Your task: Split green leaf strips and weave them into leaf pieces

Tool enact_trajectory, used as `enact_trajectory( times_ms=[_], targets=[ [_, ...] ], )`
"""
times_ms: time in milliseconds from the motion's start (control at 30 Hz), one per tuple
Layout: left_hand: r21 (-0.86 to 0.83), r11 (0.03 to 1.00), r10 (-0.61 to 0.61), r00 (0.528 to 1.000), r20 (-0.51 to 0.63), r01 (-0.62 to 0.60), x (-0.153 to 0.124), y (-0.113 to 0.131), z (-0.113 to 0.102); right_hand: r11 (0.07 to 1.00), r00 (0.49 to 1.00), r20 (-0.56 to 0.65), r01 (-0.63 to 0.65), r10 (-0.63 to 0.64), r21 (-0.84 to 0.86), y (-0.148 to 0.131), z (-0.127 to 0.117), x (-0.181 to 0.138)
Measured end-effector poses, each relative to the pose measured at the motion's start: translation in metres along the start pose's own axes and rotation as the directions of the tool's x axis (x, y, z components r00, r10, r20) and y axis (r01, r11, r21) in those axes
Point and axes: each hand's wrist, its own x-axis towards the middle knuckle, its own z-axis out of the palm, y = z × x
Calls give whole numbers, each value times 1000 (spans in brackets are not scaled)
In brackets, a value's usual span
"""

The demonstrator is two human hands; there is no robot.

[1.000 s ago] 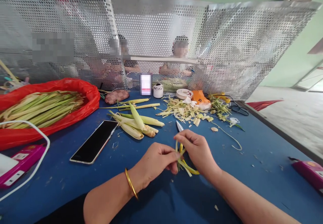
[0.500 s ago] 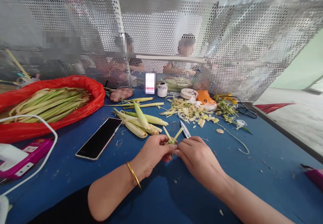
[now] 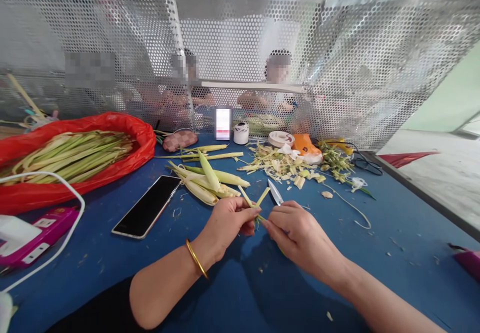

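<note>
The left hand (image 3: 230, 218) is pinched on pale green leaf strips (image 3: 263, 196), which sit at its thumb and fingertips, two ends pointing up and away; the right hand (image 3: 300, 228) is curled just right of them, its thumb tip at their lower part, though whether it grips them cannot be told; a silver blade (image 3: 275, 192) lies just beyond it; farther left on the blue desk (image 3: 225, 298) are husks (image 3: 210, 172) and a dark-screened phone (image 3: 148, 207); trimmings (image 3: 275, 163) lie far right.

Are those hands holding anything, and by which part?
Yes: pale green strips. The left hand pinches them near where they cross; the right hand seems to pinch a lower end. Any hold on the blade's handle is hidden.
</note>
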Motion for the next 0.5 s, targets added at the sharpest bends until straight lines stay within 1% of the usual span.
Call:
enact_trajectory(
  times_ms=[33,67,100,133,167,200,233,267,300,333,367,433,500],
  targets=[
    [-7,1000,-1,1000,-5,1,0,1,0,999,1000,2,-30,30,33,2,0,0],
    [-20,1000,-2,1000,-5,2,0,2,-1,993,996,0,-87,87,85,4,0,1],
    [-34,999,-5,1000,0,5,-1,3,-2,973,985,-6,-168,171,160,6,0,2],
    [-53,999,-12,1000,11,13,-1,4,-2,931,963,-15,-257,270,261,9,0,4],
    [-72,997,-22,999,26,24,-2,6,-3,861,928,-19,-338,373,381,12,0,5],
    [-84,996,-33,998,45,36,-2,7,-3,766,884,-12,-398,467,505,14,0,7],
    [-88,995,-42,997,65,47,-3,8,-4,662,844,9,-427,536,615,16,1,8],
    [-80,995,-48,995,89,55,-4,8,-4,568,820,39,-428,570,703,17,1,9],
    [-64,996,-53,992,117,60,-5,8,-3,490,814,73,-417,577,765,17,2,10],
    [-41,997,-57,988,146,63,-6,7,-3,431,817,105,-403,568,807,17,4,10],
    [-14,998,-63,983,175,66,-6,6,-2,392,824,125,-389,552,834,16,5,10],
    [34,997,-79,973,215,74,-7,4,0,369,835,120,-360,536,857,13,8,10],
    [67,994,-96,971,217,83,-8,2,2,388,831,84,-343,550,856,10,12,8]
  ],
)
